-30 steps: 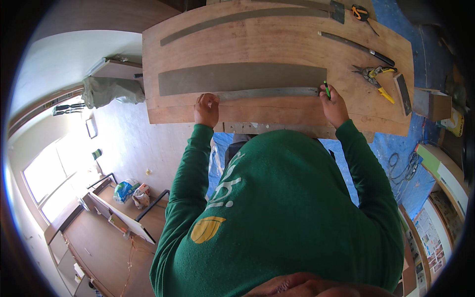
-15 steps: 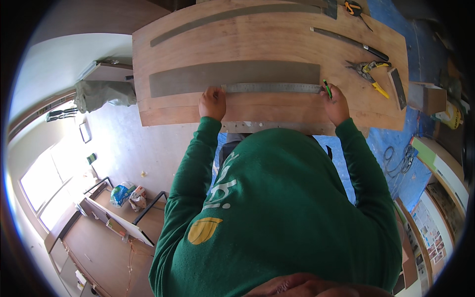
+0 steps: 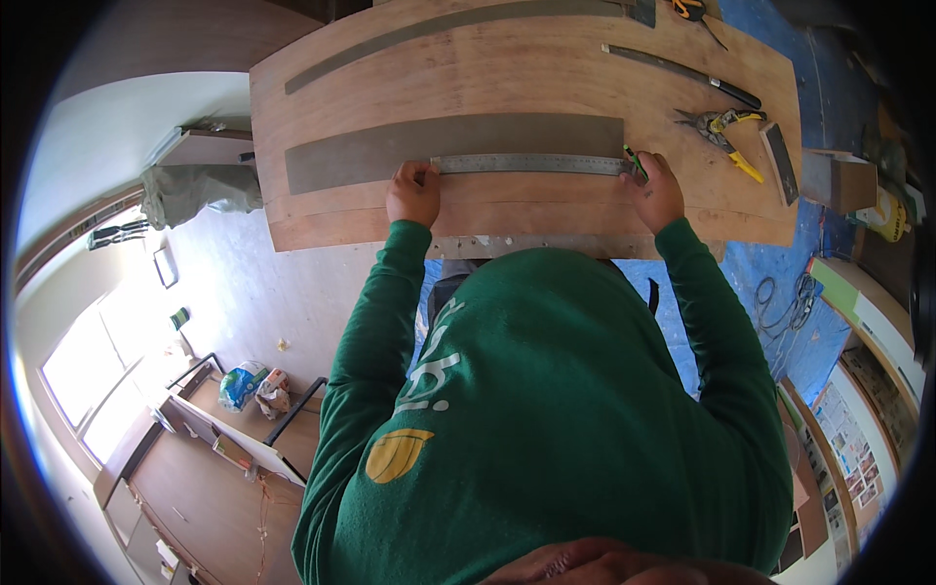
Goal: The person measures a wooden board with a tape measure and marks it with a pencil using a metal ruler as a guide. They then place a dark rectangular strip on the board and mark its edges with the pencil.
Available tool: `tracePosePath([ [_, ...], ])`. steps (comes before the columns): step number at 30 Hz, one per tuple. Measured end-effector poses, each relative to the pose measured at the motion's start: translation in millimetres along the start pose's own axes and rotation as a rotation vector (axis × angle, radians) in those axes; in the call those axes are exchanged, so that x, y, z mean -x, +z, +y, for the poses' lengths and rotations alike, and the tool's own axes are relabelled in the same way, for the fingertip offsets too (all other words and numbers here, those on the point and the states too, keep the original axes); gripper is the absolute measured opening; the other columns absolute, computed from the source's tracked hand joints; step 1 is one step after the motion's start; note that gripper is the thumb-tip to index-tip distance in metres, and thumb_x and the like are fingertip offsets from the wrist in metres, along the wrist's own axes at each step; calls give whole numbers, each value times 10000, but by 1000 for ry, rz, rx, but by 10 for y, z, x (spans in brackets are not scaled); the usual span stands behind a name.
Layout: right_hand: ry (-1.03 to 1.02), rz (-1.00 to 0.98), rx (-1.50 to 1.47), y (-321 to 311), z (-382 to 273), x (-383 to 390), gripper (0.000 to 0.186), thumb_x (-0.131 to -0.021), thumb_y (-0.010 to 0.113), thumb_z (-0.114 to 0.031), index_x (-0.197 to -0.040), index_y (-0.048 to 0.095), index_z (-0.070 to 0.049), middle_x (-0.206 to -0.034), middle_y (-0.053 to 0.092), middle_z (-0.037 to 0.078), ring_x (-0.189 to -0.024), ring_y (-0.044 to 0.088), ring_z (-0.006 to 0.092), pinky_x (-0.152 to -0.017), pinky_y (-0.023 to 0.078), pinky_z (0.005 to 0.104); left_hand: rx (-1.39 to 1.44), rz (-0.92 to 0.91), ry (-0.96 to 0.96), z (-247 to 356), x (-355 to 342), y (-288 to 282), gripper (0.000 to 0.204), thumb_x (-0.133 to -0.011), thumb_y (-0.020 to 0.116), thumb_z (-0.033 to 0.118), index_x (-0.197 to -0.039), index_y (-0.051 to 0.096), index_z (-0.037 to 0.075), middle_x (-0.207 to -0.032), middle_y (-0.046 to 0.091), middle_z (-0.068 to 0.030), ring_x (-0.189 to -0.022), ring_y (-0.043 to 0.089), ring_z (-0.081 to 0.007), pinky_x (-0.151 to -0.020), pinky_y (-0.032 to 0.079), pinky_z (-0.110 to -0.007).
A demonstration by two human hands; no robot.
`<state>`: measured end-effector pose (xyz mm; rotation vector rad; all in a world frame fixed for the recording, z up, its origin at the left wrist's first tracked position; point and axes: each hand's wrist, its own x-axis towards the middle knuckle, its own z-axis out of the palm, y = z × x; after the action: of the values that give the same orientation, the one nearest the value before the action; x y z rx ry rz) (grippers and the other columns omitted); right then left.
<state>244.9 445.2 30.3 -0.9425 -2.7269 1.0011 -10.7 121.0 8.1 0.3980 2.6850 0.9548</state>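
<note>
A steel ruler (image 3: pixel 526 164) lies along the near edge of a grey-brown flat strip (image 3: pixel 390 141) on the wooden board (image 3: pixel 468 216). My left hand (image 3: pixel 414 195) has its fingers closed at the ruler's left end. At the other end, my right hand (image 3: pixel 655 195) grips a slim green pencil (image 3: pixel 636 161), tilted near the strip's right end. Its fingertips also touch or cover the ruler's end; the exact contact is hidden.
A longer grey strip (image 3: pixel 439 31) lies at the board's far side. To the right are a black-handled long tool (image 3: pixel 682 76), yellow-handled snips (image 3: pixel 721 132), a dark block (image 3: pixel 780 164) and an orange-black tool (image 3: pixel 690 10). Blue sheeting (image 3: pixel 780 263) covers the floor.
Both hands and the ruler have shifted slightly away from me, farther onto the strip. The pencil, upright before, now leans left toward the strip's end. The view has moved a little.
</note>
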Motion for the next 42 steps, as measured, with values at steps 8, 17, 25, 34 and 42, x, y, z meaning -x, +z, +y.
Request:
tracePosePath([
  [8, -52, -16, 73, -45, -20, 22, 341, -870, 742, -201, -1166, 643, -63, -1086, 631, 153, -924, 658, 402, -762, 540, 475, -10, -7, 17, 7, -4, -9, 200, -883, 736, 249, -876, 718, 50, -801, 703, -122, -739, 681, -288, -706, 546, -411],
  [17, -89, -3, 57, -26, 36, 33, 321, -888, 734, -235, -1152, 647, -75, -1076, 628, 146, -920, 653, 407, -747, 530, 480, -24, 19, 75, -78, -3, 9, 195, -881, 728, 248, -887, 721, 53, -835, 708, -137, -786, 684, -324, -738, 548, -432],
  [25, -98, 10, 59, -26, 14, 27, 297, -885, 735, -227, -1126, 645, -78, -1058, 619, 151, -914, 647, 420, -747, 528, 489, -17, 2, 23, -25, 2, -15, 193, -873, 726, 240, -886, 726, 48, -829, 712, -138, -787, 688, -322, -741, 552, -431],
  [34, -81, -3, 70, -38, 4, 27, 293, -879, 734, -214, -1126, 649, -82, -1057, 619, 153, -917, 649, 416, -751, 531, 490, -14, -14, 30, -29, -7, -25, 186, -863, 728, 232, -871, 725, 46, -817, 711, -134, -776, 689, -312, -735, 555, -424],
  [42, -77, -12, 80, -48, -2, 18, 300, -878, 737, -213, -1136, 653, -86, -1061, 624, 150, -918, 652, 413, -754, 533, 488, -25, -9, 43, -35, -3, -19, 177, -860, 723, 225, -866, 720, 48, -812, 703, -127, -768, 685, -308, -729, 554, -423],
])
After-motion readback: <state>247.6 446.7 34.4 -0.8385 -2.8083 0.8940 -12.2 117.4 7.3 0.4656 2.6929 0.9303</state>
